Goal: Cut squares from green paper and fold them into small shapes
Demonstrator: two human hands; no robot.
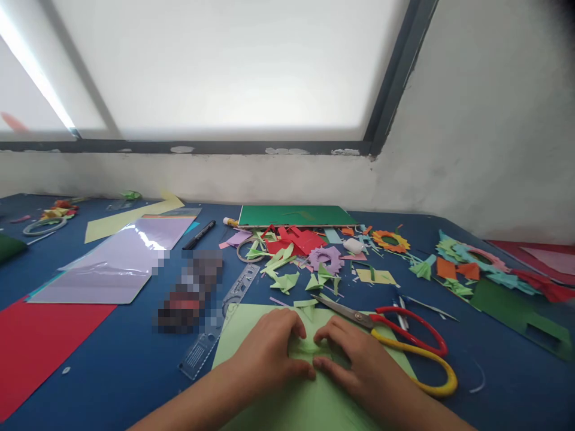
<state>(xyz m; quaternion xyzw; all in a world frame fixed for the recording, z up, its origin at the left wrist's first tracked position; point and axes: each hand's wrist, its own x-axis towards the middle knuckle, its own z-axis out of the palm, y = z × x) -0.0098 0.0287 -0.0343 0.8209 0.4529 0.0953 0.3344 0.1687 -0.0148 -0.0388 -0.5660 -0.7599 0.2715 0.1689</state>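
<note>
Both hands rest over a light green sheet of paper at the bottom centre. My left hand has its fingers curled, with thumb and forefinger apart around a small piece of green paper. From the other side my right hand curves toward the same piece, its thumb near my left thumb. Whether the fingertips grip the small piece is hard to make out. Scissors with red and yellow handles lie open beside my right hand, their blades pointing up and left.
Paper scraps and a green board lie beyond the hands. A clear ruler, a black marker and a plastic-covered purple sheet are on the left. Paper rings and dark green card lie right.
</note>
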